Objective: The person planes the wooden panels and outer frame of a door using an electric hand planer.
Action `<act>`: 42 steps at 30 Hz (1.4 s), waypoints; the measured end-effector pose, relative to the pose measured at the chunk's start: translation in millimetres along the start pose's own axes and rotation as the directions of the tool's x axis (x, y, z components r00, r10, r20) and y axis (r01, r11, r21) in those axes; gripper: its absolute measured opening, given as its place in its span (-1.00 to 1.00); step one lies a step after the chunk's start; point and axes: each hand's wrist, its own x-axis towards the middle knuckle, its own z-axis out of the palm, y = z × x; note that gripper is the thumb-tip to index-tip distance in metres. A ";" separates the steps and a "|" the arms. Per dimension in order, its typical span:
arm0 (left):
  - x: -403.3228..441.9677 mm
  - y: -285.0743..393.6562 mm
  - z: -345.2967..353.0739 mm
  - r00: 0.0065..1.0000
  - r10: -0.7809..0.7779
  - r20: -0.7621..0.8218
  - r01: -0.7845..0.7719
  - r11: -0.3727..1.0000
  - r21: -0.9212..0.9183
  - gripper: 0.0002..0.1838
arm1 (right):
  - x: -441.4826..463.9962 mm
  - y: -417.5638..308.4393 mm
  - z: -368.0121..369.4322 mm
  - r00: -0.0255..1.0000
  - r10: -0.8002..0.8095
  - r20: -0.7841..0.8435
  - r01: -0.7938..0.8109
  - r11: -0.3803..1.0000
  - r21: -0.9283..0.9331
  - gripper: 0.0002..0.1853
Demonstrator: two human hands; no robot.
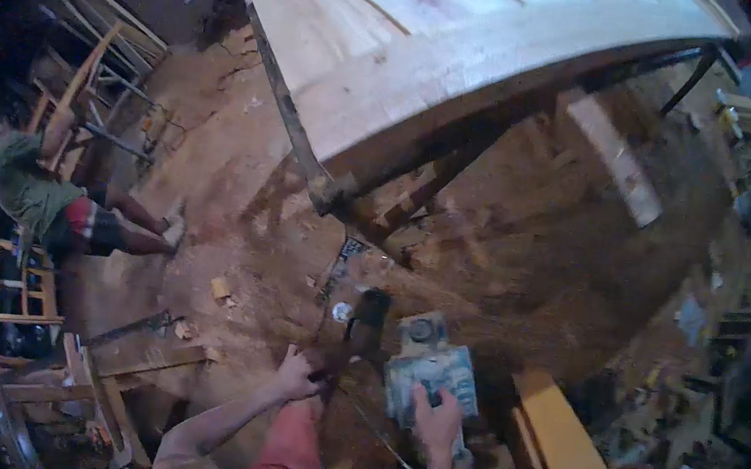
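Down near the bottom centre, a pale blue-green, boxy power tool with a round knob at its front [433, 375] sits under the right hand [436, 417], whose fingers grip its top; whether it touches the floor cannot be told. The left hand [296, 376] is beside the red-clothed leg [297, 439], fingers partly curled, and it is unclear whether they hold anything. A thin, light cord [380, 434] curves between the leg and the tool. Just ahead of the tool is a dark, blurred object [370, 313], with a small whitish round piece [342, 311] beside it. To the tool's right, a long yellow-orange wooden board [577, 457] slants away. Farther forward, a large pale wooden panel [393, 79] rests on a dark stand [323, 193] above the brown, dusty floor [246, 155]. At far left, a person in a green shirt [29, 181] bends near leaning wooden lengths [88, 72].
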 end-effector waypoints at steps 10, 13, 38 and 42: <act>-43.2 63.0 -177.6 0.913 -0.216 -0.346 0.083 0.929 -0.361 -0.78 | -108.0 -307.4 -155.7 0.966 -0.195 0.169 0.196 0.981 0.010 -0.38; -28.2 48.0 -231.9 0.766 -0.336 -0.549 0.118 0.912 -0.393 -0.84 | -86.3 -370.7 -148.7 0.968 -0.189 0.168 0.186 0.982 0.032 -0.41; 63.4 19.9 -376.2 0.233 -0.622 -0.747 0.465 0.746 -0.476 -0.71 | 106.6 -544.4 -19.0 0.844 -0.494 0.207 0.500 0.866 0.029 -0.42; 67.6 2.9 -373.2 0.152 -0.784 -0.602 0.364 0.610 -0.704 -0.72 | 133.4 -599.6 15.5 0.839 -0.510 0.192 0.515 0.857 0.026 -0.38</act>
